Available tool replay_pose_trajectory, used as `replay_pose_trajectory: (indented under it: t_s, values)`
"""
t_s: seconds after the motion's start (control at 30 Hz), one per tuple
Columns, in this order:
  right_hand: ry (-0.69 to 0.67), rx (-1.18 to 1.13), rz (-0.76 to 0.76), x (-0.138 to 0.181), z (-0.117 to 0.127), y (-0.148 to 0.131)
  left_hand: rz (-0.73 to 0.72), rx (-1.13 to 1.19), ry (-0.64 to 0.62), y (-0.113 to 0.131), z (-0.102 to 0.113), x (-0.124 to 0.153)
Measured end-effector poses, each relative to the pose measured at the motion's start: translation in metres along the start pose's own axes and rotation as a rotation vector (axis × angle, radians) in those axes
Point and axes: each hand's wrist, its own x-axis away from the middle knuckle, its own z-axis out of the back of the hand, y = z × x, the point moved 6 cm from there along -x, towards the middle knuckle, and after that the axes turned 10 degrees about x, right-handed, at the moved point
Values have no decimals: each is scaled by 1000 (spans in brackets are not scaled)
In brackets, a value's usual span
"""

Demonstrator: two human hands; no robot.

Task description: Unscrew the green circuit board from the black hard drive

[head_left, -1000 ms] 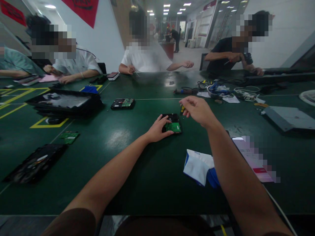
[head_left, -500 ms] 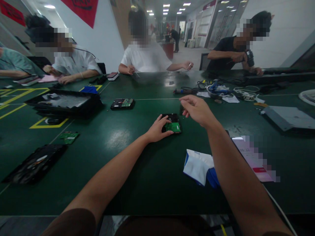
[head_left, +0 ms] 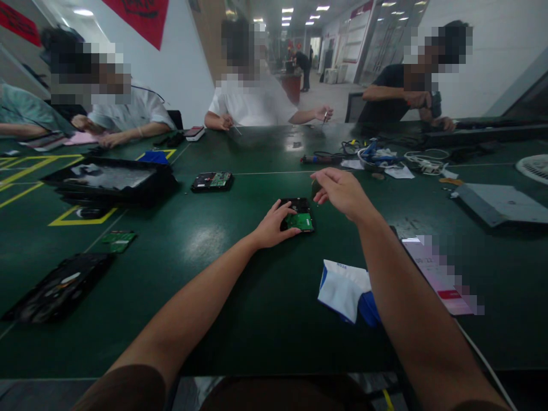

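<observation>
My left hand (head_left: 274, 225) lies over the left side of a hard drive (head_left: 305, 221), holding it on the table. Its thumb is along the near edge and its fingers reach across the top. The drive shows a black body and a green circuit board. Just right of the drive, raised a little over the table, is my right hand (head_left: 338, 191), with thumb and fingers pinched together. Something small and dark is at its fingertips, too indistinct to name. A white and blue packet (head_left: 346, 288) lies by my right forearm.
Another hard drive (head_left: 212, 181) lies farther left, near a black tray (head_left: 107, 182). At left are a green circuit board (head_left: 120, 241) and a black drive part (head_left: 60, 285). Cables (head_left: 377, 153), a phone (head_left: 440, 274) and a metal case (head_left: 503, 202) are at right. Several people sit opposite.
My right hand's index finger has curled in toward the thumb, and the hand has dipped slightly. My left hand stays on the hard drive.
</observation>
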Motion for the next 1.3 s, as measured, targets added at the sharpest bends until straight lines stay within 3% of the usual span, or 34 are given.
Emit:
replay_pose_trajectory:
  t_s: [0.27,0.57,0.8,1.13,1.3]
  values:
    - [65,107,-20,-1,7,6,6,12,-8,0,0,0]
    - [-20,-4,21,-1,-1,1,4,-6,-7,1,0,0]
    - [73,121,-41,-1,8,6,6,-17,-5,-1,-1,0]
    - [-10,14,6,1,-1,-2,14,-26,-16,0,0,1]
    - [39,187,-7,3,5,-6,7,-30,-9,-4,-1,0]
